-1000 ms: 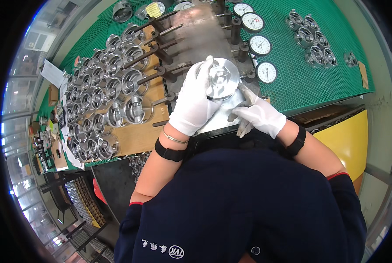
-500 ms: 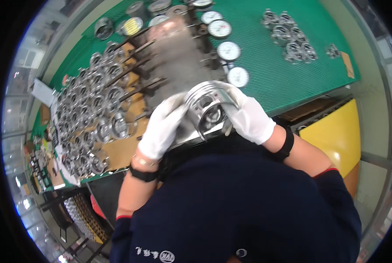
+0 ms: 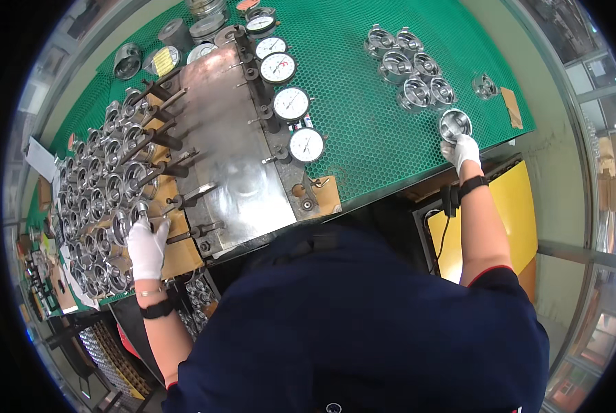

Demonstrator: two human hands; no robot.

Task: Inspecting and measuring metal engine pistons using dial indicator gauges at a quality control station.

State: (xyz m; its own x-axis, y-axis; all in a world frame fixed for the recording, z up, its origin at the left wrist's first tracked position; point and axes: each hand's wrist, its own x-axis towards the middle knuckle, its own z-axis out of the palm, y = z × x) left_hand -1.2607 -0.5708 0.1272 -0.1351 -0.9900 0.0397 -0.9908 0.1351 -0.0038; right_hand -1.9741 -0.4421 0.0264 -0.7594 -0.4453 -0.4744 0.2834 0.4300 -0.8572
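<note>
My right hand (image 3: 463,151), in a white glove, reaches far right and grips a shiny metal cup-shaped part (image 3: 454,124) that rests on the green mat (image 3: 363,131), just below a cluster of several like parts (image 3: 411,69). My left hand (image 3: 146,246), also gloved, stretches to the left, and its fingers close on one part (image 3: 140,212) at the near end of the packed rows of like metal parts (image 3: 101,199). Between my hands lies a steel fixture plate (image 3: 232,165) with pegs.
Several round dial gauges (image 3: 290,103) stand in a line along the plate's right side. Loose metal parts and a yellow-labelled disc (image 3: 162,60) sit at the back. A yellow panel (image 3: 507,206) lies below the bench edge at right.
Both hands held one metal part together in front of my chest. Now they are spread wide: the right carried the part to the mat at right, the left reached to the rows.
</note>
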